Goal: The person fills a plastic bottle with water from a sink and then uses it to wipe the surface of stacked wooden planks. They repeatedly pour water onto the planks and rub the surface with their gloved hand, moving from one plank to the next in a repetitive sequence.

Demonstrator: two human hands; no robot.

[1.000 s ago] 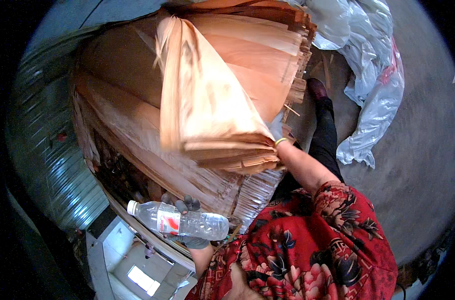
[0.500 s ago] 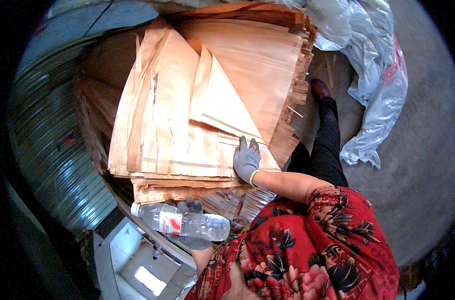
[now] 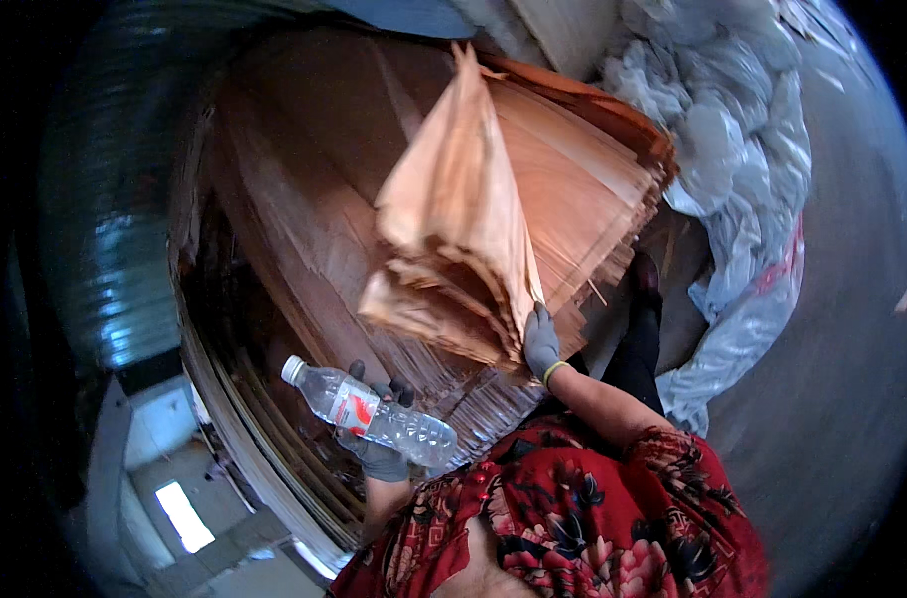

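Observation:
My left hand (image 3: 379,453), in a grey glove, holds a clear plastic water bottle (image 3: 369,412) with a white cap and a red-and-white label, lying sideways over the near edge of the stack. My right hand (image 3: 541,342), also grey-gloved, grips the near edge of a bundle of thin wood veneer sheets (image 3: 463,239). The bundle is lifted and folded upward above a big stack of veneer (image 3: 294,209).
Crumpled clear plastic sheeting (image 3: 742,199) lies on the concrete floor (image 3: 832,379) to the right. A corrugated metal wall (image 3: 105,229) curves along the left. My dark shoe (image 3: 645,274) stands beside the stack. A pale opening (image 3: 179,513) shows at lower left.
The veneer sheets lay nearly flat under my right hand half a second ago; now they are raised and folded up. The bottle stays in my left hand.

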